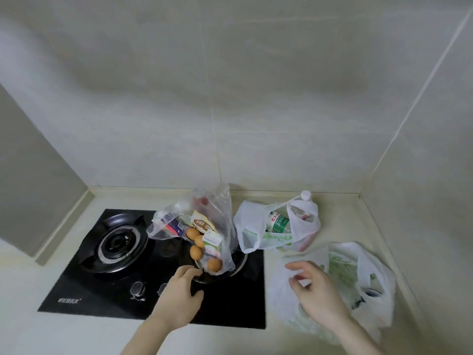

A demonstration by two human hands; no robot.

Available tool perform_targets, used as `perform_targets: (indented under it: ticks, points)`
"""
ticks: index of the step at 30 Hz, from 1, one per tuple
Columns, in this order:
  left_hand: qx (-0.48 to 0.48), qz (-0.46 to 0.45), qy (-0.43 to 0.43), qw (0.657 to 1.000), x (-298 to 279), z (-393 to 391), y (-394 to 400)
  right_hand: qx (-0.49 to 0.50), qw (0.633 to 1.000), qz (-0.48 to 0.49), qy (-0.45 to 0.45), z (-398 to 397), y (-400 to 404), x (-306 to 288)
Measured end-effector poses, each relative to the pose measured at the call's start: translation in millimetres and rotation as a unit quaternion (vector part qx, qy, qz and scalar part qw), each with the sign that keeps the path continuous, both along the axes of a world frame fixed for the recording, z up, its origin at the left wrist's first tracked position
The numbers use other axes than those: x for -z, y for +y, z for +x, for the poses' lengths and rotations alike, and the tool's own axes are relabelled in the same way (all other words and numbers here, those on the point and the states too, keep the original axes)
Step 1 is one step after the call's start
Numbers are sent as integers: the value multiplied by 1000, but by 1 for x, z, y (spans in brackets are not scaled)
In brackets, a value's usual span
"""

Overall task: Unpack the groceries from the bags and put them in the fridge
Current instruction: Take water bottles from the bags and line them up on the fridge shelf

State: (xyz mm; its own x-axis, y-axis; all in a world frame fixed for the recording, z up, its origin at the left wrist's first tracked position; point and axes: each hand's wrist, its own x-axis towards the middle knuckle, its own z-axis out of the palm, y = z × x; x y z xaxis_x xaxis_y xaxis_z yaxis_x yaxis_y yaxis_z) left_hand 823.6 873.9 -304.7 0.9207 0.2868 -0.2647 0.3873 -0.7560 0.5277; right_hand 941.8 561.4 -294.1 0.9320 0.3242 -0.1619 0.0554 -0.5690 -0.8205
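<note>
Groceries are sitting in three plastic bags on a pale beige countertop (294,336) tucked into a tiled corner, with big light grey wall tiles (230,85) running up behind and to the right. The clear bag (215,213) is parked right on the black glass gas hob (107,298), over the right-hand burner, and through it you can see four brown eggs (196,252), a couple of small cartons (212,243) and some packets I can't read. The left burner (117,243) is bare, ringed by its black pan support. Just beside the hob, further back toward the wall, there's a white bag (253,226) with a green-labelled water bottle (280,222) inside and a white cap poking out the top. Closer in, on the right, is a third white bag with green print (358,278), slumped on the counter. The left hand (179,298) reaches to the bottom edge of the clear bag, fingertips touching it or the burner rim below; can't tell if it's actually got hold of anything. The right hand (314,285) hovers over the green-print bag, fingers loosely spread and bent, gripping nothing.
</note>
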Motion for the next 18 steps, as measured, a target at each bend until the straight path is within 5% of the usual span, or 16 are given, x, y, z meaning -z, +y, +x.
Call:
perform_targets:
  ticks: [6, 13, 18]
  points:
    - [141, -77, -40, 986, -8, 59, -39, 188, 981, -37, 14, 7, -48, 13]
    - [293, -65, -37, 953, -18, 110, -140, 78, 961, -202, 170, 31, -109, 50]
    - [401, 6, 9, 916, -10, 115, -205, 62, 936, -304, 167, 54, -150, 66]
